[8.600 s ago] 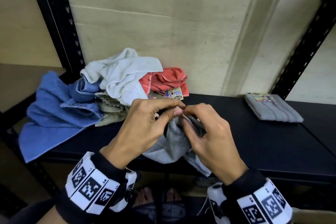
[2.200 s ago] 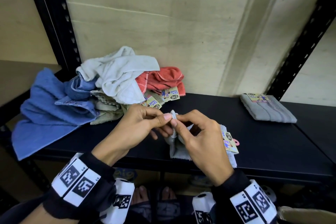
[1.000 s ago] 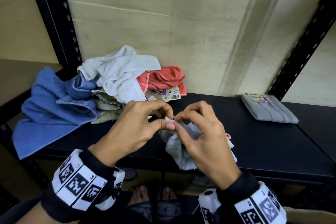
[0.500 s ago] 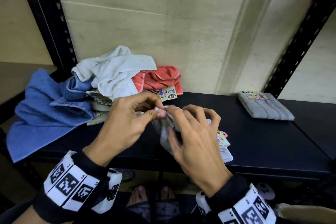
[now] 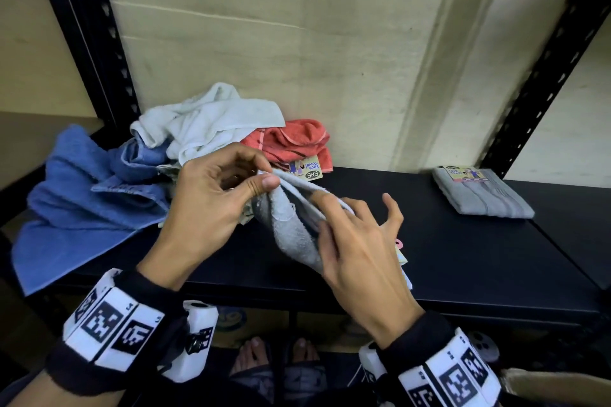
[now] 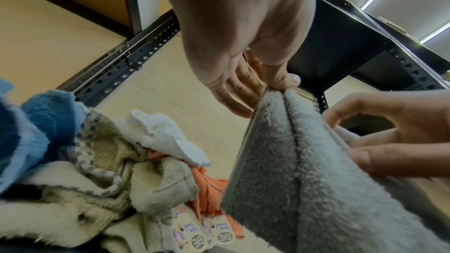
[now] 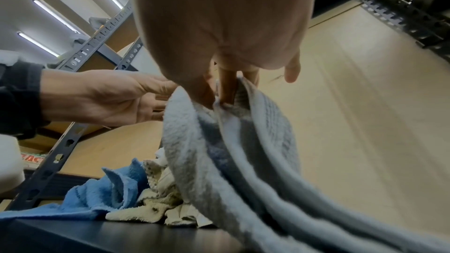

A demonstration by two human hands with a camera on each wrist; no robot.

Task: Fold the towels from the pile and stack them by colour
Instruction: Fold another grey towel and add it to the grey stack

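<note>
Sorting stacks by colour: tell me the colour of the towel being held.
Grey towel; the left wrist view shows it best.

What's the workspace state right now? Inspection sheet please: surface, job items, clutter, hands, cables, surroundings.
Surface: black shelf, bare at the middle and front right.
Job's things: grey towel held above the shelf, unfolded; pile at the left holds blue, white, beige and coral towels; folded grey towel at the far right.
Clutter: paper tags on towels in the pile; another tag partly hidden behind the right hand.
Grippers: left hand pinches a corner of the grey towel; right hand pinches its edge lower down, other fingers spread.
Cables: nothing seen.
Surroundings: black slotted uprights, beige wall behind, feet below the shelf.
</note>
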